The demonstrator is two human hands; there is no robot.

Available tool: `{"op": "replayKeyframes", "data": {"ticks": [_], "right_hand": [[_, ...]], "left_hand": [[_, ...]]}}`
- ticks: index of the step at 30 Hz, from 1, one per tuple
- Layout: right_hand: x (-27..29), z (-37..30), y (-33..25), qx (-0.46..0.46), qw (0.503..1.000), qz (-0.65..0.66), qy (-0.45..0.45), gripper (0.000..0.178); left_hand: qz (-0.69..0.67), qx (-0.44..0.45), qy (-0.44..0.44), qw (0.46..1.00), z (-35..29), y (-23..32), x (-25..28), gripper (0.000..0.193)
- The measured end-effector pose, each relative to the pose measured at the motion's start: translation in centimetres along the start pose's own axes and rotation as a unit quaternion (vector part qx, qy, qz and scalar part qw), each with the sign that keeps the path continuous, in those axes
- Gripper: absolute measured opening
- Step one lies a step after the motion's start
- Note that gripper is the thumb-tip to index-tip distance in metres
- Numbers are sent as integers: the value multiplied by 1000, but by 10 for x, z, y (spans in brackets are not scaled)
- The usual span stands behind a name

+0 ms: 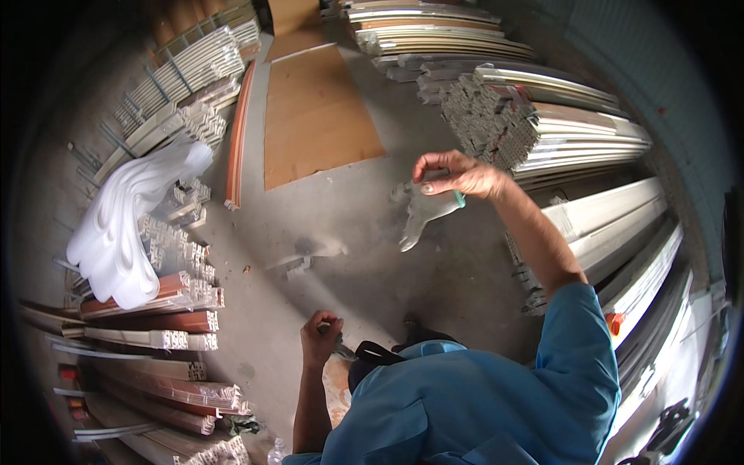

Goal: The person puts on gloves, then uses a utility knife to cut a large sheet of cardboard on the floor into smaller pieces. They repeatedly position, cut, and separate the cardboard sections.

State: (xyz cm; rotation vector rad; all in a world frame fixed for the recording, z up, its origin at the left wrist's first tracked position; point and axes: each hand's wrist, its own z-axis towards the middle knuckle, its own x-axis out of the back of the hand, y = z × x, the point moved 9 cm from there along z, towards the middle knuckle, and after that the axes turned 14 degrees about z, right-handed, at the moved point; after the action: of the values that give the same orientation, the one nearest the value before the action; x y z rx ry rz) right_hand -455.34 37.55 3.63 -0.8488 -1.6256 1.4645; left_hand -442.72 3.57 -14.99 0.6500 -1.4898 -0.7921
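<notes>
While it hangs from the right hand (457, 174) just right of the frame's centre, the clear plastic wrap (422, 213) is pinched at its top between thumb and bent fingers, its loose end drooping down and to the left above the concrete floor (349, 232). A small teal bit shows at the edge of that grip, too blurred to tell what it is. Lower down, near the bottom centre, the left hand (320, 333) is curled into a closed fist on a thin dark object that is too small to make out. Both arms come from a blue shirt (480, 403) filling the lower right. Beyond the wrap, a brown board (314, 116) lies flat on the floor toward the upper centre. Stacks of pale profiles (542, 124) line the upper right, more stacked profiles (178, 325) fill the lower left, and a white foam sheet bundle (128, 225) rests over those at the left.
</notes>
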Motion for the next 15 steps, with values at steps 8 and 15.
{"op": "replayKeyframes", "data": {"ticks": [8,15], "right_hand": [[-28,63,-65,-49,974,-157,-153,38],[-180,92,-49,88,923,-350,-132,40]], "left_hand": [[-64,-15,-5,998,50,-3,48,9],[-327,-85,-89,937,65,33,62,16]]}}
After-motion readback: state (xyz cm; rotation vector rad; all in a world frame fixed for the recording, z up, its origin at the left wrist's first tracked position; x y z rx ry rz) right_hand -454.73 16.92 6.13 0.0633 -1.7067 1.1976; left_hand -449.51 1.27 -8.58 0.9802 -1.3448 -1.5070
